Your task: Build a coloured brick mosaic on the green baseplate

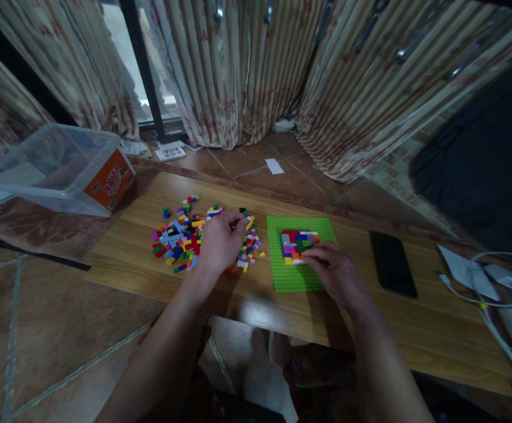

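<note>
A loose pile of small toy building bricks in many colours lies on the wooden table. Over the right part of that pile is my left hand, its thumb and fingertips pinched together; whatever is between them is too small to make out. To the right, a green studded baseplate carries a low block of joined bricks in red, white, blue, pink, orange and yellow. My right hand touches the right side of this block with its fingers closed, hiding that corner and anything they hold.
A black phone lies right of the baseplate, with white cables beyond it on the wooden table. A clear plastic box with an orange label stands at the left. Curtains hang behind.
</note>
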### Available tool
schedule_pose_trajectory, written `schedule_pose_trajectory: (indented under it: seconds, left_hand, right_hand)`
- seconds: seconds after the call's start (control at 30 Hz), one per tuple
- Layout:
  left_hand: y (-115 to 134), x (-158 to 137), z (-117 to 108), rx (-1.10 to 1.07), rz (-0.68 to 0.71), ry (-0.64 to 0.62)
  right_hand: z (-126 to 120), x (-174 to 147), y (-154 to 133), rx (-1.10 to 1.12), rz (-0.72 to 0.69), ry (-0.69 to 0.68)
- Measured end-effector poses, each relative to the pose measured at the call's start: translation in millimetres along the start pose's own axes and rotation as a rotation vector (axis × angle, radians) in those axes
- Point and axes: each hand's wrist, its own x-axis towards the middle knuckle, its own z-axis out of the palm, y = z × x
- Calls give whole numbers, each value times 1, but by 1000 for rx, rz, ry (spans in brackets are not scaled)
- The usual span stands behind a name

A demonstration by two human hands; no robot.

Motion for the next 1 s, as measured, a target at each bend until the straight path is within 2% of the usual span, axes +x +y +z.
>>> schedule_pose_trajectory:
  seconds: [0.2, 0.47, 0.63, 0.83, 1.0]
  left_hand:
    - [1, 1, 1, 13, 8, -7]
    - [2, 0, 0, 18, 9, -16]
    - [1, 0, -2, 27, 9, -15]
    - [1, 0, -3, 21, 6, -5]
    - [1, -1, -2, 16, 6, -10]
  right_hand:
    - [1, 1, 2, -15, -7, 2]
    - [5, -3, -6, 19, -11, 80]
    - [2, -4, -5, 68, 63, 143]
    - [2, -2, -5, -26, 161, 255]
    - [7, 0, -11, -62, 165, 246]
